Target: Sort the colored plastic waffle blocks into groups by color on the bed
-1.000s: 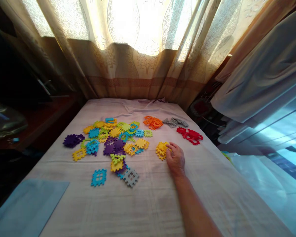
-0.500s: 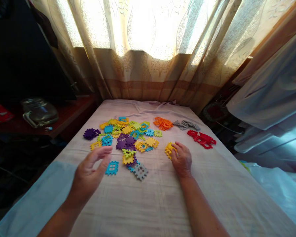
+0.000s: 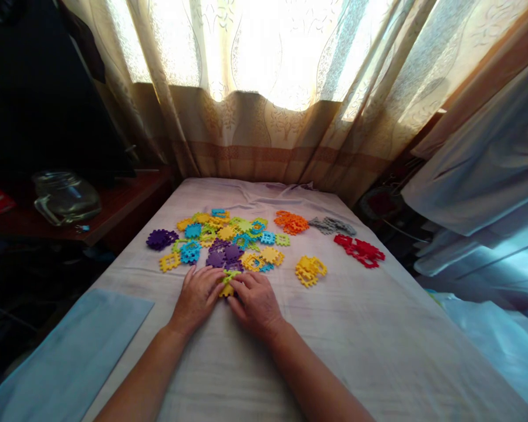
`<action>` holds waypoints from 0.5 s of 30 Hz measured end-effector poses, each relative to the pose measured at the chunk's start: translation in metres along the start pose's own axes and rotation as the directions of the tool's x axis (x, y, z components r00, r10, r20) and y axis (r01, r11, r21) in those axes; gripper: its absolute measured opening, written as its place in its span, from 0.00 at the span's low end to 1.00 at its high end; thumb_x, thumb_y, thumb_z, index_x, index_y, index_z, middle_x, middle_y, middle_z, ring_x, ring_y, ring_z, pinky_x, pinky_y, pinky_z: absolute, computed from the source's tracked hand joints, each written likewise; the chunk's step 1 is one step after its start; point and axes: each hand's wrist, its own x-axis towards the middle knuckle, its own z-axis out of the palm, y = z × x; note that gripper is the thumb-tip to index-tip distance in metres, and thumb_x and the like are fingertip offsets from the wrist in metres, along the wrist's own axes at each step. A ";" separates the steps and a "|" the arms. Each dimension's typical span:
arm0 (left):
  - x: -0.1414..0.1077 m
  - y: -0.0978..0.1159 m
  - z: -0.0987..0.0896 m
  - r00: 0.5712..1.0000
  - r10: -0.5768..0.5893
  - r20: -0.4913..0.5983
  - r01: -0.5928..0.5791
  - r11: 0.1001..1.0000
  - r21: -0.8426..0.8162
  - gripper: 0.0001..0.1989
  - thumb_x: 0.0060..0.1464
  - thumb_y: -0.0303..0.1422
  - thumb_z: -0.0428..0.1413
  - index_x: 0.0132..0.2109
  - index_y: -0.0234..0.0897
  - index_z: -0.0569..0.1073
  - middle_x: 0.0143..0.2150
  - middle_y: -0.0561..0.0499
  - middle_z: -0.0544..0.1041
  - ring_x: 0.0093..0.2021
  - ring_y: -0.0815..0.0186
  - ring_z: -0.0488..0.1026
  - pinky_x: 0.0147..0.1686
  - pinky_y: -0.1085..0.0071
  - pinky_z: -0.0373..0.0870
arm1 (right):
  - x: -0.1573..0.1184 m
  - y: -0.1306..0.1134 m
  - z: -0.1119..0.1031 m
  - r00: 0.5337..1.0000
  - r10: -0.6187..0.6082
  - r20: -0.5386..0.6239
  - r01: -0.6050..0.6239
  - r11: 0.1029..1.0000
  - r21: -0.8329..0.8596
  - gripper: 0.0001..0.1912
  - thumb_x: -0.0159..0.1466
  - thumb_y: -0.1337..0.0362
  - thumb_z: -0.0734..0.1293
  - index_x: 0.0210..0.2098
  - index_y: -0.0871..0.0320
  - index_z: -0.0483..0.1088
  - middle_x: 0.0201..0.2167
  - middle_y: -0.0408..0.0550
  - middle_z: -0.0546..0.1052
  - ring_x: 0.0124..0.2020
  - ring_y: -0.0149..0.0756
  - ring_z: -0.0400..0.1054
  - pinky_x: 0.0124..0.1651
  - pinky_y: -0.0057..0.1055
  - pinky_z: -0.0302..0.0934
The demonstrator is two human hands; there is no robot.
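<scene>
In the head view both of my hands meet at the near end of a heap of flat, notched plastic building pieces. My left hand [image 3: 198,296] has its fingertips closed at the left edge of a lime-green building piece [image 3: 231,274]. Opposite it, my right hand [image 3: 257,302] grips at a yellow building piece [image 3: 227,289] just under the green one. The fingers partly hide both pieces, and the gray and blue ones near them are covered. Beyond lie purple building pieces [image 3: 224,255]. Right of my hands sits a small yellow pile [image 3: 310,270].
Sorted piles of orange [image 3: 291,223], gray [image 3: 332,225] and red pieces [image 3: 361,251] lie at the right, and dark purple ones [image 3: 162,238] at the left. A light-blue sheet [image 3: 92,346] covers the table's left front. A glass jug [image 3: 67,198] stands on a side cabinet.
My right hand has left the yellow pile and moved left to the heap's near end. My left hand has come down and right to meet it. The yellow pile looks more spread.
</scene>
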 end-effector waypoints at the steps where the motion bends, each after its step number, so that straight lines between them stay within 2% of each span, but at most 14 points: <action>1: 0.000 -0.001 0.000 0.999 -0.001 -0.033 0.001 1.000 0.000 0.14 0.63 0.39 0.46 0.47 0.43 0.75 0.49 0.48 0.79 0.54 0.58 0.72 0.62 0.51 0.57 | 0.003 -0.003 0.004 1.000 0.017 0.027 -0.016 1.000 -0.025 0.08 0.61 0.61 0.67 0.40 0.53 0.74 0.41 0.49 0.77 0.45 0.41 0.66 0.49 0.40 0.60; 4: -0.002 -0.006 0.001 0.992 -0.005 -0.122 0.005 1.000 -0.002 0.15 0.63 0.39 0.45 0.41 0.42 0.74 0.48 0.46 0.79 0.52 0.58 0.73 0.59 0.53 0.61 | 0.007 -0.006 0.015 0.997 0.055 0.057 -0.049 0.994 -0.095 0.05 0.60 0.60 0.69 0.35 0.54 0.73 0.40 0.48 0.76 0.43 0.41 0.65 0.46 0.38 0.60; 6: -0.003 -0.009 0.003 0.989 -0.004 -0.146 0.004 1.000 0.001 0.15 0.63 0.40 0.45 0.45 0.42 0.74 0.51 0.45 0.78 0.52 0.57 0.73 0.58 0.53 0.62 | 0.005 -0.007 0.019 0.998 0.050 0.039 -0.045 0.992 -0.115 0.04 0.61 0.61 0.69 0.34 0.54 0.73 0.40 0.47 0.76 0.42 0.39 0.66 0.44 0.36 0.59; 10: -0.007 -0.015 0.008 0.998 -0.009 -0.065 0.010 1.000 0.010 0.21 0.62 0.42 0.47 0.59 0.44 0.68 0.57 0.46 0.75 0.57 0.58 0.70 0.60 0.52 0.61 | -0.002 -0.009 0.016 0.999 -0.031 -0.015 0.030 0.996 -0.082 0.03 0.64 0.64 0.66 0.34 0.53 0.72 0.37 0.45 0.77 0.39 0.36 0.67 0.43 0.35 0.59; 13: -0.008 -0.018 0.009 1.000 -0.029 0.007 0.029 1.000 0.012 0.19 0.63 0.42 0.46 0.56 0.48 0.71 0.56 0.49 0.76 0.57 0.59 0.70 0.60 0.52 0.60 | -0.004 -0.008 0.007 0.993 -0.069 -0.100 0.071 0.997 0.018 0.05 0.66 0.64 0.63 0.36 0.54 0.71 0.38 0.46 0.78 0.40 0.36 0.68 0.44 0.35 0.61; 15: -0.008 -0.018 0.009 0.999 -0.037 0.016 0.037 0.999 0.014 0.17 0.62 0.42 0.47 0.54 0.48 0.73 0.56 0.49 0.76 0.57 0.59 0.71 0.60 0.51 0.60 | -0.003 -0.002 0.001 0.979 -0.040 -0.201 0.058 0.995 0.085 0.08 0.68 0.64 0.61 0.38 0.54 0.71 0.38 0.47 0.78 0.40 0.35 0.70 0.45 0.34 0.63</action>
